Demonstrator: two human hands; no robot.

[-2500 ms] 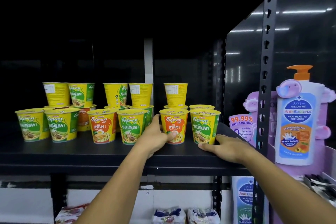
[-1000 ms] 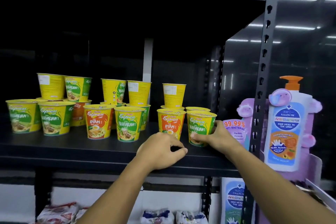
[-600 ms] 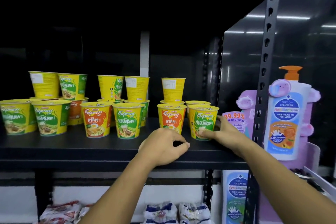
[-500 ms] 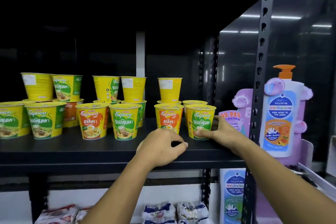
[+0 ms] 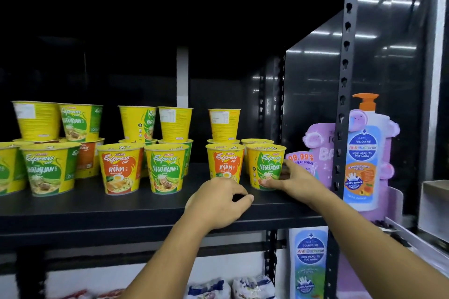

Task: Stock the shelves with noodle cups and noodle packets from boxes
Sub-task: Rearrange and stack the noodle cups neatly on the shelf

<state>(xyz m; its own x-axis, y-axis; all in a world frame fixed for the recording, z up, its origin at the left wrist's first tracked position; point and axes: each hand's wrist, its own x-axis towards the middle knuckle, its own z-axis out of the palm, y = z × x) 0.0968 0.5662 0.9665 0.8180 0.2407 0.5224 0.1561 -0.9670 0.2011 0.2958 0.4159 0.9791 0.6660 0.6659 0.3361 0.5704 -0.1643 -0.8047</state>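
Head view: gripping the front-row Vegetarian cup [image 5: 266,165] with the right hand [image 5: 295,182], thumb low on the label, right at the end of the black shelf [image 5: 121,211]. Left hand [image 5: 218,201] curled on nothing, just before the Ayam cup [image 5: 224,162]. Noodle packets [image 5: 252,287] below.

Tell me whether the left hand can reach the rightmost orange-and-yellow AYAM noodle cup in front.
Probably yes. The left hand is curled over the black shelf just before the orange-and-yellow AYAM cup, nothing between them; the right hand grips the neighbouring green-and-yellow Vegetarian cup, off to the side.
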